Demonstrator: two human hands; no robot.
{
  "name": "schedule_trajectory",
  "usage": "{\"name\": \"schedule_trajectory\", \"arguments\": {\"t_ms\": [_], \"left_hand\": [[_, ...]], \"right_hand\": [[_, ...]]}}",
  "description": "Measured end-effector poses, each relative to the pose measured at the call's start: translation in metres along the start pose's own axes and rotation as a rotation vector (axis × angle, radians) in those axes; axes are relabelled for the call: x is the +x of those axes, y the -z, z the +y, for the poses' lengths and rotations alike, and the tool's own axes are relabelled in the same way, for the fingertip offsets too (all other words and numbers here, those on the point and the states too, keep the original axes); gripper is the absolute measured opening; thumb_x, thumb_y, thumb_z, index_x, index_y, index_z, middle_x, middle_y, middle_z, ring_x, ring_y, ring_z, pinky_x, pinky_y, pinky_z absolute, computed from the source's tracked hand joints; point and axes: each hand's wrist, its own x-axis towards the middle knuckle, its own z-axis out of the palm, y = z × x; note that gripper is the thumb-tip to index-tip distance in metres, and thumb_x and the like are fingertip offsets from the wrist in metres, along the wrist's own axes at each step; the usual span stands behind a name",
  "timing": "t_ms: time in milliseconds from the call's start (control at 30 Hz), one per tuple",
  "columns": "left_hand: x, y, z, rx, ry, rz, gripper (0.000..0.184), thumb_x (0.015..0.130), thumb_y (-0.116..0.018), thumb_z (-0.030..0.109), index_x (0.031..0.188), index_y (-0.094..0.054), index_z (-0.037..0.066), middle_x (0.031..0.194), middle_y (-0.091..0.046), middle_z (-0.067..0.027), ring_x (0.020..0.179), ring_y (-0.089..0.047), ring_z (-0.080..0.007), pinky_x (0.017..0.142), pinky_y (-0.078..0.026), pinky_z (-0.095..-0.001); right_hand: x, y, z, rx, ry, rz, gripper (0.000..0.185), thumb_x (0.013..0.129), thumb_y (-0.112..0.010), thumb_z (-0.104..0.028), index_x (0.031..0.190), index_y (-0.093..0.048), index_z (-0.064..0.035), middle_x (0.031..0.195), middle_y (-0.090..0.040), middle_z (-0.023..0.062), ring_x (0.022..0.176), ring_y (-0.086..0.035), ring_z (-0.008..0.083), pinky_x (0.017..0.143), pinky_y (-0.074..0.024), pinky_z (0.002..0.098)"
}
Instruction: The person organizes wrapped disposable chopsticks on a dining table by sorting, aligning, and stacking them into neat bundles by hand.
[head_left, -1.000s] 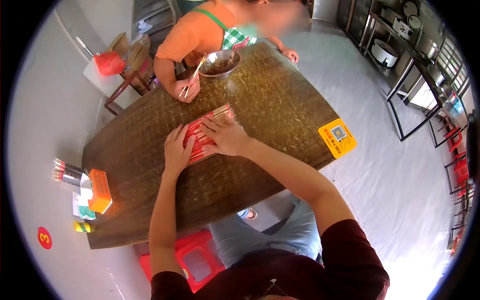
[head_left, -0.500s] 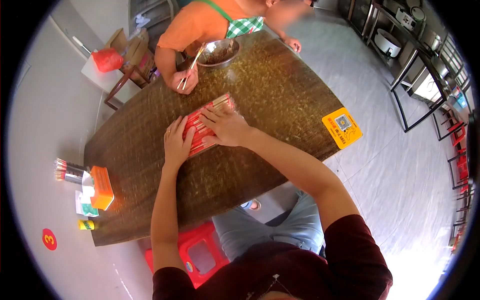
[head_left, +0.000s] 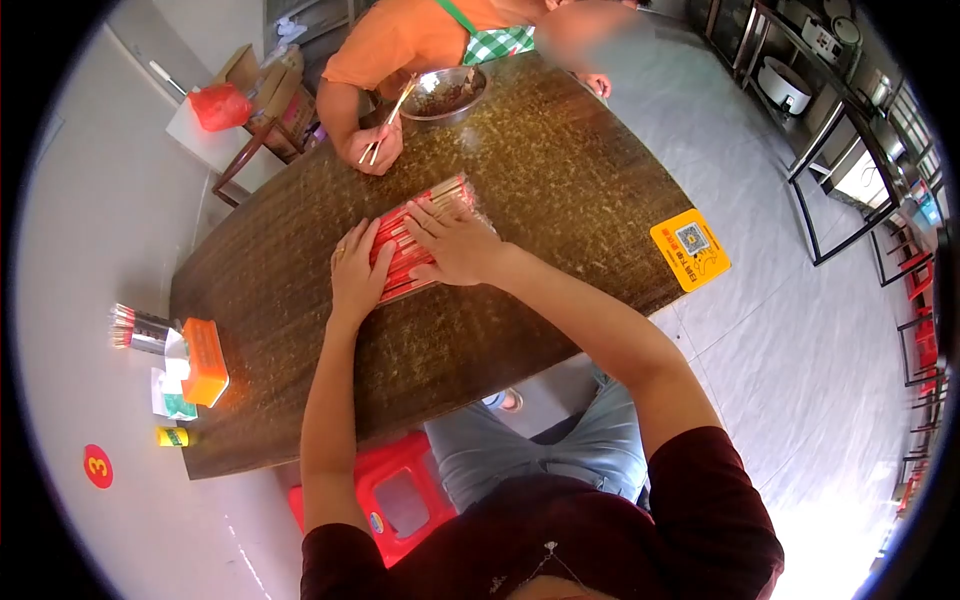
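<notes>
A clear plastic pack of chopsticks in red wrappers (head_left: 402,258) lies on the brown wooden table (head_left: 530,330). My left hand (head_left: 357,275) rests on the pack's left side with its fingers stretched out. Flat across the right part of the pack lies my right hand (head_left: 460,248), fingers spread and thumb apart. The far end of the pack sticks out past my right fingertips. Neither hand is wrapped round it.
Across the table a person's hand (head_left: 378,150) holds chopsticks (head_left: 392,120) beside a metal bowl (head_left: 445,95). At left stand a chopstick holder (head_left: 148,335), an orange tissue box (head_left: 205,362) and a small yellow container (head_left: 173,437). A yellow QR-code card (head_left: 690,250) lies at the right edge.
The whole view has shifted slightly. Both my hands stay on the chopstick pack with barely any change in their position.
</notes>
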Motion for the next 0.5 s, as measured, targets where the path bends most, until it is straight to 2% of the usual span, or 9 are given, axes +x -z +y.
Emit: {"name": "schedule_trajectory", "arguments": {"t_ms": [33,167,233,500], "left_hand": [[0.000,-0.001,-0.001,0.008,-0.003,-0.011,0.054,0.095,-0.045,0.044,0.137,-0.047,0.011,0.143,-0.043,-0.0140,0.133,-0.036,-0.0319,0.110,-0.025,-0.0435],[0.000,-0.001,-0.001,0.037,0.007,-0.065,0.059,0.096,-0.041,0.048,0.141,-0.041,0.011,0.147,-0.037,-0.0140,0.137,-0.030,-0.0317,0.111,-0.022,-0.0443],[0.000,0.000,0.000,0.076,0.017,-0.098,0.061,0.096,-0.039,0.049,0.143,-0.037,0.011,0.149,-0.033,-0.0145,0.139,-0.027,-0.0319,0.112,-0.020,-0.0475],[-0.009,0.001,0.008,0.188,0.049,-0.157,0.067,0.096,-0.036,0.051,0.148,-0.025,0.010,0.153,-0.021,-0.0170,0.142,-0.018,-0.0359,0.111,-0.011,-0.0594]], "right_hand": [[0.000,0.002,-0.001,0.010,-0.002,-0.030,0.084,0.092,-0.026,-0.065,0.150,-0.015,-0.0040,0.157,-0.010,0.0121,0.146,-0.005,0.0254,0.117,-0.0031,0.0463],[-0.003,0.007,-0.003,0.018,0.005,-0.052,0.087,0.091,-0.026,-0.067,0.149,-0.017,-0.0035,0.157,-0.012,0.0120,0.146,-0.007,0.0248,0.117,-0.0040,0.0466],[-0.003,0.001,-0.003,-0.013,0.021,0.015,0.090,0.089,-0.026,-0.070,0.148,-0.021,-0.0026,0.156,-0.016,0.0122,0.145,-0.010,0.0243,0.116,-0.0058,0.0473],[-0.009,0.000,-0.007,-0.005,0.025,-0.006,0.090,0.089,-0.026,-0.070,0.148,-0.021,-0.0010,0.156,-0.014,0.0141,0.145,-0.010,0.0265,0.116,-0.0062,0.0478]]}}
